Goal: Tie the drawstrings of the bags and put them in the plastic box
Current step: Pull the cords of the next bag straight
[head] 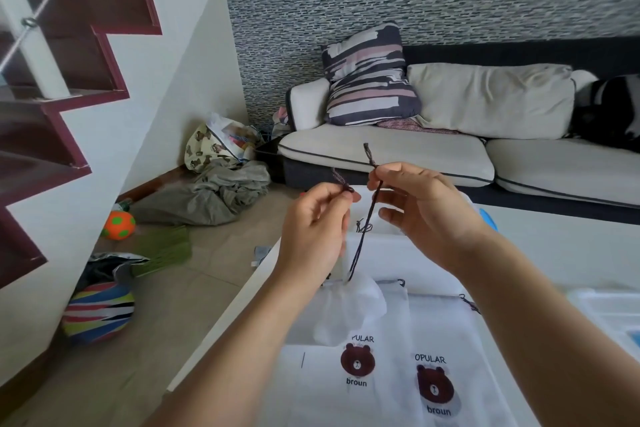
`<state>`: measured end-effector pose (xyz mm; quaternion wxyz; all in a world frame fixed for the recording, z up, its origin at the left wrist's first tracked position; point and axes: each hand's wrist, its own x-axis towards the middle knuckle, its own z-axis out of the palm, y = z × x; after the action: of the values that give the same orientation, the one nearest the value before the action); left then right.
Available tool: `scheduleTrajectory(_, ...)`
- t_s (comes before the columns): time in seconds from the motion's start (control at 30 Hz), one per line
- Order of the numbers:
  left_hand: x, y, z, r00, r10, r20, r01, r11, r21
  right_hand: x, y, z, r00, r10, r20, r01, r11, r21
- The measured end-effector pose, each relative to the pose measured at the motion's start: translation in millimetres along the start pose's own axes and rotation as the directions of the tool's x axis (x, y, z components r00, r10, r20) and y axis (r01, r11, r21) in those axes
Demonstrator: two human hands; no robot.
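Note:
A white drawstring bag (349, 308) with its mouth gathered hangs just above the white table (540, 253), lifted by two dark cords. My left hand (315, 232) pinches the knotted end of one cord (343, 182). My right hand (426, 215) pinches the other cord (367, 218) near its frayed top end. Both hands are raised side by side over the table. Two more white bags with a brown bear print lie flat below, one (356, 367) in the middle and one (436, 388) to its right. A clear plastic box (609, 312) sits at the right edge.
A cream sofa (388, 152) with a striped cushion (367, 76) stands behind the table. On the floor to the left lie grey cloth (214, 194), an orange ball (118, 225), a striped ball (98, 312) and a bear-print bag (211, 149). Red stairs (52, 97) rise at far left.

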<state>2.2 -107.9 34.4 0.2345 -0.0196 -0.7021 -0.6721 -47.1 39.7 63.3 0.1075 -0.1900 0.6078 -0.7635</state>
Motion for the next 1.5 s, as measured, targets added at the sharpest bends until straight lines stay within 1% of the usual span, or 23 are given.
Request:
scheduleTrajectory(0.07,-1,3,1,1.0,0.001,0.015,0.0,0.999,-0.051,-1,-3,1,0.999,-0.037,0.013,0.037,0.999,-0.019)
scheduleTrajectory(0.2,-2,6,3,0.996,-0.054,0.068,0.059,0.996,-0.072,-5,-11,6,0.981,-0.154,0.113,0.167,0.98,-0.111)
scheduleTrajectory(0.27,-2,7,2,0.99,-0.054,0.13,0.062,0.996,-0.057,-7,-12,9,0.978,-0.146,0.146,0.171,0.969,-0.179)
scheduleTrajectory(0.33,-4,9,2,0.985,-0.041,0.167,0.051,0.997,-0.051,-6,-10,9,0.986,-0.097,0.134,0.122,0.973,-0.198)
scheduleTrajectory(0.43,-7,7,2,0.988,-0.02,0.153,0.032,0.997,-0.075,-5,-6,7,0.996,-0.075,0.045,0.079,0.992,-0.098)
scheduleTrajectory(0.53,-5,5,-1,0.992,-0.03,0.119,0.04,0.996,-0.082,-2,-4,6,0.991,-0.117,-0.058,0.116,0.993,-0.021)
scheduleTrajectory(0.6,-5,3,-3,0.988,-0.064,0.139,0.074,0.995,-0.071,0,-5,4,0.981,-0.15,-0.124,0.153,0.988,0.018)
scheduleTrajectory(0.67,-5,2,-4,0.975,-0.12,0.184,0.133,0.989,-0.06,1,-6,1,0.976,-0.156,-0.154,0.164,0.986,0.038)
scheduleTrajectory(0.73,-5,2,-4,0.959,-0.166,0.23,0.182,0.982,-0.053,0,-7,1,0.978,-0.152,-0.139,0.157,0.987,0.02)
scheduleTrajectory(0.8,-5,3,-3,0.955,-0.172,0.243,0.181,0.983,-0.017,-1,-7,4,0.979,-0.156,-0.129,0.155,0.988,-0.02)
scheduleTrajectory(0.9,-5,0,0,0.975,-0.11,0.192,0.099,0.993,0.064,-3,-8,10,0.978,-0.155,-0.143,0.144,0.986,-0.086)
scheduleTrajectory(1.0,-6,0,2,0.994,-0.025,0.107,0.018,0.998,0.062,-4,-10,13,0.979,-0.144,-0.145,0.124,0.982,-0.141)
scheduleTrajectory(1.03,-5,2,2,0.993,-0.027,0.119,0.024,0.999,0.033,-5,-10,14,0.979,-0.148,-0.138,0.126,0.979,-0.158)
scheduleTrajectory(1.13,-5,8,3,0.969,-0.121,0.215,0.133,0.99,-0.041,-7,-10,18,0.974,-0.191,-0.12,0.159,0.96,-0.232)
scheduleTrajectory(1.2,-6,7,3,0.963,-0.141,0.228,0.145,0.989,0.001,-8,-9,23,0.976,-0.196,-0.091,0.165,0.948,-0.273)
scheduleTrajectory(1.27,-6,3,4,0.968,-0.145,0.206,0.144,0.989,0.022,-8,-7,27,0.981,-0.182,-0.064,0.158,0.947,-0.281)
scheduleTrajectory(1.33,-6,2,2,0.971,-0.152,0.186,0.164,0.985,-0.051,-5,-5,25,0.976,-0.195,-0.099,0.164,0.952,-0.257)
scheduleTrajectory(1.43,-3,6,-1,0.97,-0.19,0.154,0.221,0.951,-0.218,-1,-4,17,0.947,-0.234,-0.221,0.181,0.955,-0.235)
scheduleTrajectory(1.5,1,6,-2,0.963,-0.253,0.097,0.27,0.918,-0.289,-1,-5,14,0.955,-0.212,-0.207,0.177,0.968,-0.176)
